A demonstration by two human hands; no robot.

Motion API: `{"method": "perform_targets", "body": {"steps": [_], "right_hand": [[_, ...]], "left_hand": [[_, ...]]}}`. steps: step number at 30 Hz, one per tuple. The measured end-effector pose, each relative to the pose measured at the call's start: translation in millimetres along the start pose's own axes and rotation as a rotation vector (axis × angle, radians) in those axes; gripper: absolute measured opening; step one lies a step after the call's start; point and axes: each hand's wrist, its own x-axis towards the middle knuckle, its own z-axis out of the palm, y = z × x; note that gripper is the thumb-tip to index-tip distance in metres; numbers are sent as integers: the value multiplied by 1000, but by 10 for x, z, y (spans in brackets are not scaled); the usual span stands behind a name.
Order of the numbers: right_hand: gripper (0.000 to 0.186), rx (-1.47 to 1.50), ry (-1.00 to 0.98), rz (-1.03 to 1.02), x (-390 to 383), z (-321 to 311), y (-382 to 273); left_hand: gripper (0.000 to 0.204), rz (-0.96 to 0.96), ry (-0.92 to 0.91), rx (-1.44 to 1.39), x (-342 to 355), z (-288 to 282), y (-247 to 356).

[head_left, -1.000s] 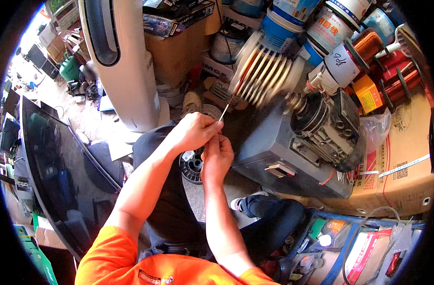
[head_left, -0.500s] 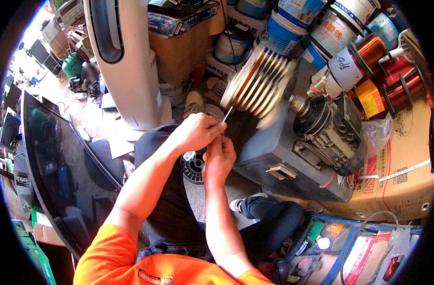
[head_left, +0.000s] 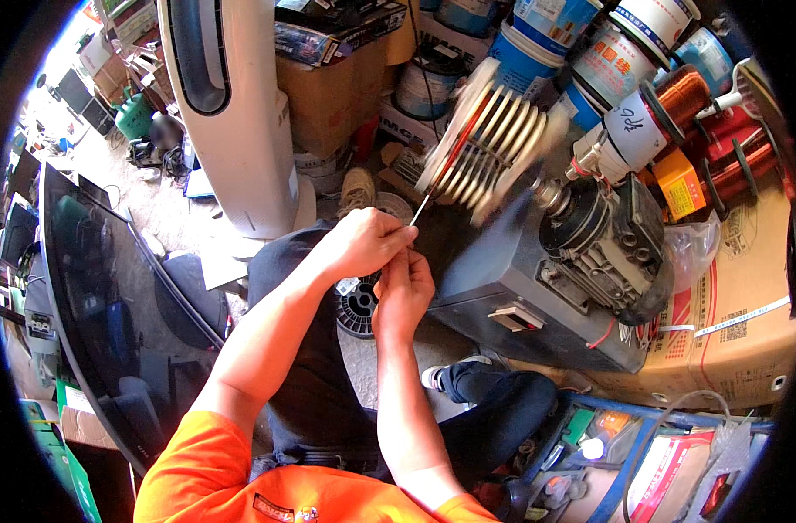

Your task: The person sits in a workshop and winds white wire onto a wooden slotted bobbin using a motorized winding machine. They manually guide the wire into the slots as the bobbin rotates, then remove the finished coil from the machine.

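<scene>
My left hand is closed in a pinch on a thin pale strand of wire, which runs up to a ribbed winding former. The former has several cream-coloured discs and a reddish-brown band of wire near its left side. Its edges are smeared by motion. Just below and touching the left hand, my right hand is also pinched shut; what lies between its fingers is hidden. A black spool stands on the floor beneath, partly covered by the right hand.
A grey metal cabinet carries an electric motor to the right. Copper wire spools and blue-white tubs are piled behind. A tall white appliance stands at left, near a dark screen panel. A blue crate sits at lower right.
The ribbed former has turned and looks less blurred. My hands stay pinched in almost the same spot.
</scene>
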Motion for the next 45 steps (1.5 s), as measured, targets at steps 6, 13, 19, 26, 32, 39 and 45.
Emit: {"method": "perform_targets", "body": {"steps": [6,13,19,26,32,39,45], "right_hand": [[22,-6,28,-10,-5,26,17],[22,-15,34,-4,-16,38,-14],[22,-7,28,-24,-10,25,18],[21,16,13,-12,-10,34,-11],[21,19,15,11,-22,27,-11],[21,24,-11,34,-16,-20,6],[23,4,-5,34,-19,-13,13]], "left_hand": [[41,-9,-6,-2,4,14,-35],[40,-6,-15,-13,-2,-6,-1],[39,7,-15,-11,0,-1,-10],[39,12,-17,-13,4,1,-8],[40,1,-22,-3,0,1,-24],[41,1,-28,8,0,0,-18],[40,5,-25,24,-1,4,-35]]}}
